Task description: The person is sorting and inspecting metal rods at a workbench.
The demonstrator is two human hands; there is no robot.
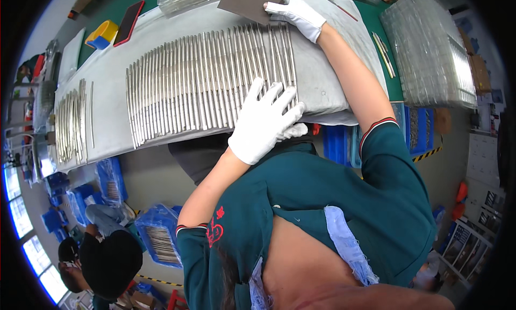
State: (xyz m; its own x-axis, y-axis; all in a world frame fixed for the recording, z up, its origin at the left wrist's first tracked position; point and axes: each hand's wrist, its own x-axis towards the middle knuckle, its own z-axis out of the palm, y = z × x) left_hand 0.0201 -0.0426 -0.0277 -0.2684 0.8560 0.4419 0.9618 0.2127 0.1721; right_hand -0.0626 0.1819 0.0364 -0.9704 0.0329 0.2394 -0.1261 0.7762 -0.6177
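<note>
A long row of thin silvery metal rods (183,84) lies side by side on a pale cloth (322,89) over the table. My left hand (263,122), in a white glove, rests with fingers spread over the near ends of the rods at the right of the row. At the far edge, my gloved right hand (298,14) grips the right edge of a dark grey flat sheet (244,4). That sheet lies just beyond the far rod ends. Part of the right fingers is cut off by the top of the picture.
A smaller group of rods (70,122) lies at the table's left end. Behind are a yellow and blue tape dispenser (102,35) and a red-edged phone (129,22). Stacked clear plastic trays (430,52) stand at right. Blue bins (158,235) and a seated person (110,256) are lower left.
</note>
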